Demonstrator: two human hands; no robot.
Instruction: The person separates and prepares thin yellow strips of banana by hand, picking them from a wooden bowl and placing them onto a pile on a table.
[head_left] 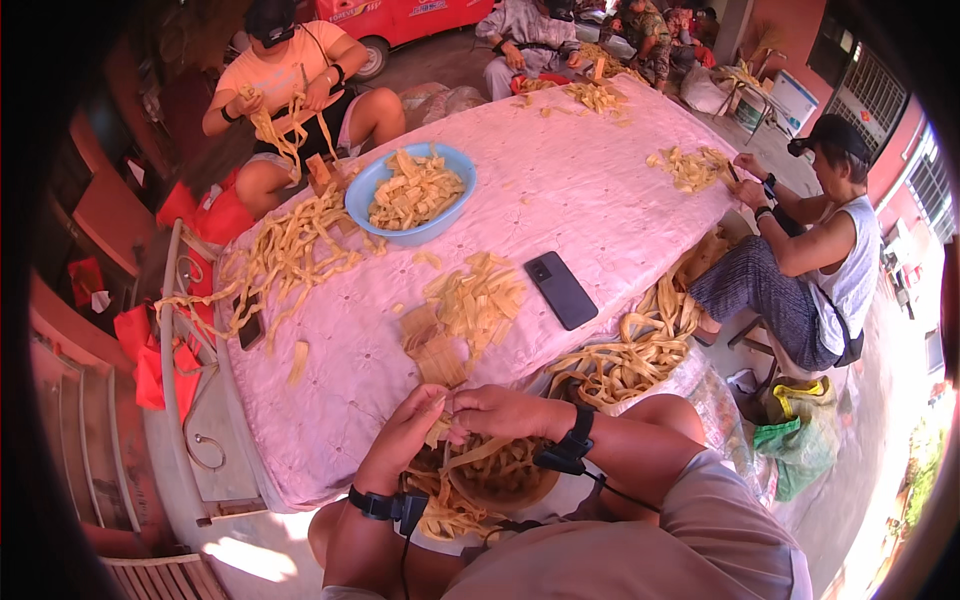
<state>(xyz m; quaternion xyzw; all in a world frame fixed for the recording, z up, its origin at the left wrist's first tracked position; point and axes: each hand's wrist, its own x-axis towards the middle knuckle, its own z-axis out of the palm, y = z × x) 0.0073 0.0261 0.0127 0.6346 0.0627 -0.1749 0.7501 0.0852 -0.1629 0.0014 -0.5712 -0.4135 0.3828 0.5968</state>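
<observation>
At the near edge of the pink cloth-covered table, my left hand (412, 425) and my right hand (500, 412) meet with fingers pinched together. Between them shows a short piece of a pale yellow, flat fibrous strip (437, 432). My fingers hide most of it. Just beneath, a round bowl (543, 487) on my lap side holds more strips (490, 470), and others spill out to its left. Beyond my hands lies a pile of short cut strips (478, 300), with a neat row of flat pieces (440, 362) at its near end.
A black phone (561, 290) lies right of the pile. A blue basin (411, 236) of cut pieces stands farther off, beside tangled long strips (295, 245). Coiled strips (640, 350) fill a sack at my right. Co-workers sit at far left (290, 80), right (830, 250) and back.
</observation>
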